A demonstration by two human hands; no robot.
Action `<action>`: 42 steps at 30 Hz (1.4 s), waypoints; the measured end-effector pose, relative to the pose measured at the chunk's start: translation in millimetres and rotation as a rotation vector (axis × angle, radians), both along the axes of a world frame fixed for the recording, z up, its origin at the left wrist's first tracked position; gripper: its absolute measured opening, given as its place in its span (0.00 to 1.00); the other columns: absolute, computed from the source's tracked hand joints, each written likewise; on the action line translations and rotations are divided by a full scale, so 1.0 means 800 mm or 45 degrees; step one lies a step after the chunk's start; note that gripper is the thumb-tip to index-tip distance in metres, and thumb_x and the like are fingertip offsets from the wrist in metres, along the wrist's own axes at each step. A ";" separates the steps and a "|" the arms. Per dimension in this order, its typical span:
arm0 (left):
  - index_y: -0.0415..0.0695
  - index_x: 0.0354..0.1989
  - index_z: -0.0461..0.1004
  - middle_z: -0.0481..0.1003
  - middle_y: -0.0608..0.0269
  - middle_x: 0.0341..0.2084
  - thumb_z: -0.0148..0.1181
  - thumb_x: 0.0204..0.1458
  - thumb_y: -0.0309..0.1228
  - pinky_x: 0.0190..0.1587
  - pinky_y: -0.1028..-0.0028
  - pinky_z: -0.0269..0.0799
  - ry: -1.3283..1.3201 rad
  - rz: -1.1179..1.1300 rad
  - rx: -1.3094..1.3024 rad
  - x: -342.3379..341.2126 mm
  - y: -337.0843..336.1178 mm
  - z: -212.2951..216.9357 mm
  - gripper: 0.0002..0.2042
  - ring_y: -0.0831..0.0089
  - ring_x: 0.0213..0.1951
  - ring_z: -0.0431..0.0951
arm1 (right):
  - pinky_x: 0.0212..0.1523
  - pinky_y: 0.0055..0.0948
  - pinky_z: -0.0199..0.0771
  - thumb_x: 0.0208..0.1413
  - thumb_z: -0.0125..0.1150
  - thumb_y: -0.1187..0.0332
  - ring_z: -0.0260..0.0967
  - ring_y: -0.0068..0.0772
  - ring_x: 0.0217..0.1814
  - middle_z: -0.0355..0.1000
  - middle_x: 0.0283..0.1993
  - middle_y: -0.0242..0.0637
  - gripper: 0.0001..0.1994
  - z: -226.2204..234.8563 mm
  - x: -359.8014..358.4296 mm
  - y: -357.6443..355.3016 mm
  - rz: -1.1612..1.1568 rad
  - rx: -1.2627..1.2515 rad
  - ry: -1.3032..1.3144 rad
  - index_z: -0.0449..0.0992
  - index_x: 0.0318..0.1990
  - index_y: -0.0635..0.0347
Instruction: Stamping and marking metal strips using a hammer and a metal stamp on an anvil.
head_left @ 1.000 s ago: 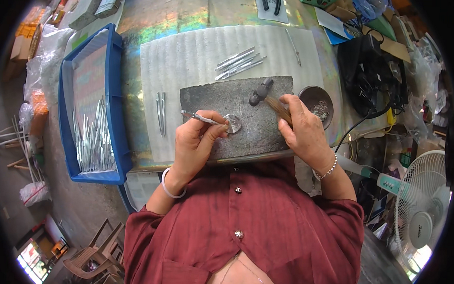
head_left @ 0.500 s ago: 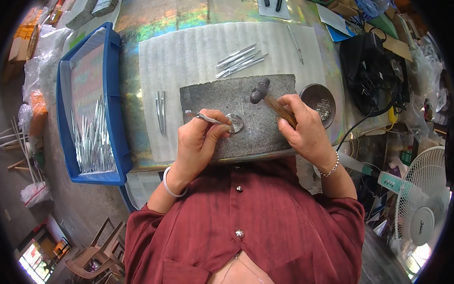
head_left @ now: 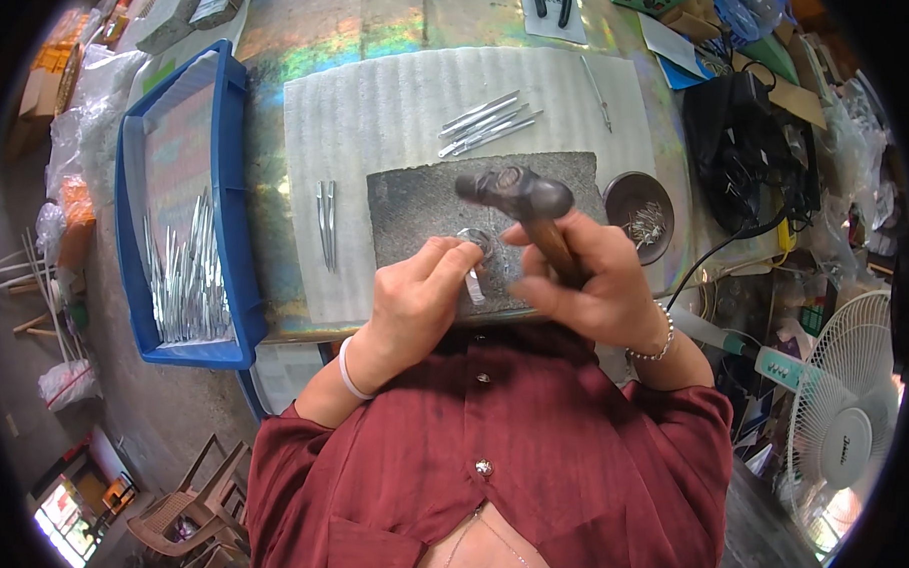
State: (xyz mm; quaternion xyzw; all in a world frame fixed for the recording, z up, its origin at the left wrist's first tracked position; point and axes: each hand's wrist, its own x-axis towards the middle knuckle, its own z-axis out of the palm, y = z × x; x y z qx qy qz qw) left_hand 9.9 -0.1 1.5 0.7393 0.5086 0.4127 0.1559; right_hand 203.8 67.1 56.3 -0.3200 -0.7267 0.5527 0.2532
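Flat silver metal piece [head_left: 475, 288], 1, pinched between thumb and fingers of the nearly closed left hand [head_left: 424, 288], over a dark grey rectangular slab [head_left: 407, 202]; dark-headed hammer with brown wooden handle [head_left: 551, 249], 1, gripped in the curled right hand [head_left: 610, 284] above the same slab. Beyond, on a white ribbed foam sheet [head_left: 370, 111]: slender silver metal strips [head_left: 490, 135], clustered, with 2 similar strips [head_left: 331, 225] apart at left. Outermost: round brown bowl [head_left: 631, 193] of small metal bits, right; blue rectangular plastic tray [head_left: 232, 176], left.
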 end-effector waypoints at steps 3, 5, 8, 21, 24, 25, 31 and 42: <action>0.40 0.37 0.72 0.73 0.56 0.27 0.55 0.37 0.16 0.24 0.68 0.72 0.055 -0.023 -0.072 -0.002 -0.003 0.009 0.15 0.60 0.24 0.76 | 0.22 0.24 0.64 0.45 0.68 0.70 0.63 0.27 0.20 0.65 0.22 0.33 0.17 0.020 -0.023 -0.001 0.130 0.145 0.111 0.72 0.43 0.61; 0.43 0.37 0.72 0.72 0.59 0.28 0.57 0.37 0.20 0.23 0.68 0.71 -0.163 -0.065 -0.161 -0.003 -0.007 -0.002 0.15 0.62 0.24 0.75 | 0.23 0.25 0.66 0.45 0.67 0.71 0.65 0.31 0.21 0.66 0.23 0.35 0.16 0.029 -0.036 0.003 0.211 0.333 0.104 0.72 0.42 0.61; 0.43 0.36 0.71 0.72 0.62 0.27 0.59 0.38 0.24 0.23 0.70 0.71 -0.096 -0.064 -0.130 -0.005 -0.004 0.014 0.13 0.65 0.26 0.75 | 0.25 0.30 0.69 0.44 0.64 0.74 0.68 0.39 0.24 0.68 0.27 0.38 0.13 0.033 -0.047 0.005 0.348 0.524 0.080 0.72 0.39 0.60; 0.44 0.33 0.69 0.70 0.62 0.26 0.57 0.40 0.22 0.22 0.69 0.70 -0.047 -0.069 0.011 -0.010 -0.004 -0.011 0.09 0.65 0.24 0.75 | 0.27 0.22 0.68 0.50 0.60 0.78 0.68 0.27 0.28 0.69 0.32 0.38 0.14 0.055 -0.038 -0.020 0.186 0.230 -0.016 0.66 0.45 0.63; 0.44 0.34 0.69 0.68 0.63 0.24 0.55 0.40 0.19 0.22 0.70 0.70 -0.078 -0.015 0.037 -0.009 -0.006 -0.007 0.11 0.65 0.23 0.75 | 0.31 0.16 0.66 0.53 0.55 0.79 0.64 0.16 0.32 0.68 0.37 0.35 0.21 0.069 -0.007 -0.015 0.219 0.166 -0.036 0.56 0.54 0.64; 0.44 0.34 0.69 0.68 0.63 0.24 0.55 0.39 0.19 0.22 0.70 0.70 -0.052 -0.020 0.014 -0.009 -0.005 -0.006 0.11 0.65 0.22 0.75 | 0.34 0.21 0.70 0.52 0.58 0.79 0.69 0.24 0.35 0.69 0.38 0.39 0.22 0.078 0.003 -0.019 0.221 0.200 -0.107 0.59 0.53 0.65; 0.44 0.33 0.69 0.69 0.63 0.23 0.54 0.39 0.18 0.21 0.70 0.69 -0.088 -0.035 -0.004 -0.008 0.000 -0.002 0.11 0.65 0.22 0.74 | 0.33 0.28 0.75 0.47 0.61 0.80 0.75 0.42 0.34 0.73 0.41 0.47 0.25 0.091 0.023 -0.028 0.305 0.446 -0.219 0.63 0.54 0.67; 0.44 0.34 0.69 0.68 0.63 0.23 0.56 0.40 0.18 0.20 0.70 0.68 -0.091 -0.061 -0.029 -0.006 0.002 -0.003 0.11 0.65 0.22 0.74 | 0.21 0.28 0.71 0.40 0.65 0.80 0.70 0.35 0.24 0.71 0.31 0.43 0.30 0.089 0.018 -0.034 0.259 0.767 -0.246 0.63 0.55 0.72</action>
